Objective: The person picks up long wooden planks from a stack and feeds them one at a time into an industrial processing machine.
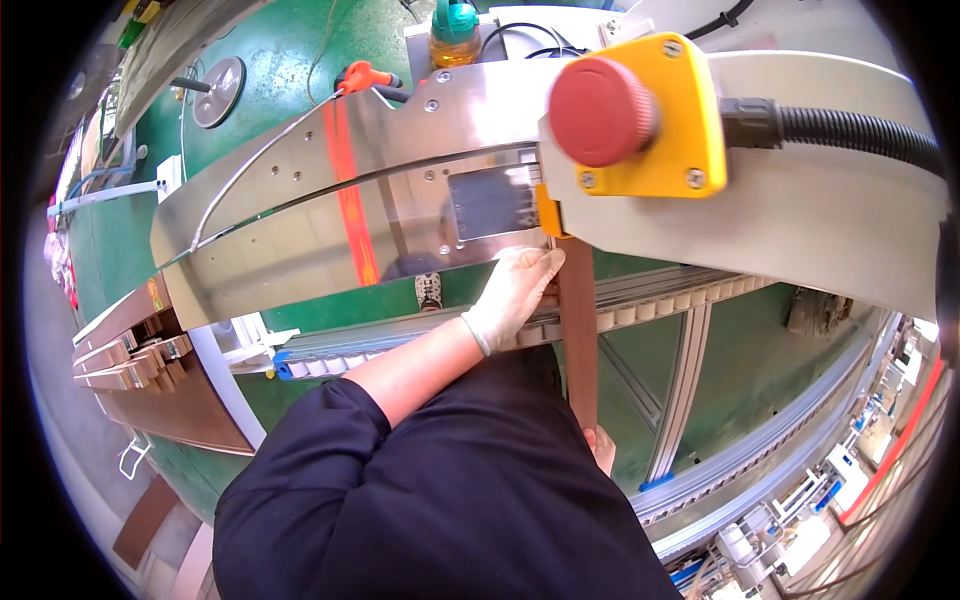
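A long narrow brown board runs from beneath the machine's yellow guard back toward my body. My left hand, in a thin whitish glove, is closed at the board's far end, fingertips pressed on its left edge beside the metal machine table. Lower down, my right hand grips the near part of the board from its right side; most of that hand is hidden by the board and my dark clothing.
A red emergency-stop button on a yellow box juts out above the white machine housing. A roller rail crosses in front of me. Brown strips lie stacked at the left. An orange-handled tool rests behind the table.
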Demonstrator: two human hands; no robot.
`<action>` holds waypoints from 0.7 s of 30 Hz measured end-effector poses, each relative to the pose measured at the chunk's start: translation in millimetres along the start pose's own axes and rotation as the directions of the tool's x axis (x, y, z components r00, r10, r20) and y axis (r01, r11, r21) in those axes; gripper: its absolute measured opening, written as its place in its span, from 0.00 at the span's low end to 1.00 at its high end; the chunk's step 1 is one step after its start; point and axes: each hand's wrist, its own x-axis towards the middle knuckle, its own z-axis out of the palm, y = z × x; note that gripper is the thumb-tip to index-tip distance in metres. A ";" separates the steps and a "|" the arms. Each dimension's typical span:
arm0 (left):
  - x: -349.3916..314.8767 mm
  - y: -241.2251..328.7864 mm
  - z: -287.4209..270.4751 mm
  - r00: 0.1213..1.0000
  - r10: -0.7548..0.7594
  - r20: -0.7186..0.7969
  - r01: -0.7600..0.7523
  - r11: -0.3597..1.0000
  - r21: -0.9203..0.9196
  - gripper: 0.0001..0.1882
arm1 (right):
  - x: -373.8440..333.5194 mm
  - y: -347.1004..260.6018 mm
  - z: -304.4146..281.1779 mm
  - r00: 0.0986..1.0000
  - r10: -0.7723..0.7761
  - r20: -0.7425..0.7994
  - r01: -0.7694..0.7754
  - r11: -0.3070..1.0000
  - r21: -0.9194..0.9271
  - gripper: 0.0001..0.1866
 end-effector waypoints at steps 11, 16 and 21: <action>71.0 -18.7 108.9 0.995 0.060 -0.076 -0.062 0.998 -0.028 0.18 | 61.3 38.2 -101.9 1.000 -0.012 0.008 0.012 1.000 0.024 0.30; 113.1 -34.5 150.2 0.994 0.043 -0.097 -0.032 0.993 0.112 0.19 | 94.1 82.1 -136.1 0.999 0.035 -0.007 -0.035 0.999 0.034 0.24; 154.1 -52.0 192.0 0.987 0.161 0.005 -0.160 0.978 0.132 0.21 | 123.0 100.7 -187.8 0.994 0.003 -0.112 0.004 0.998 0.065 0.22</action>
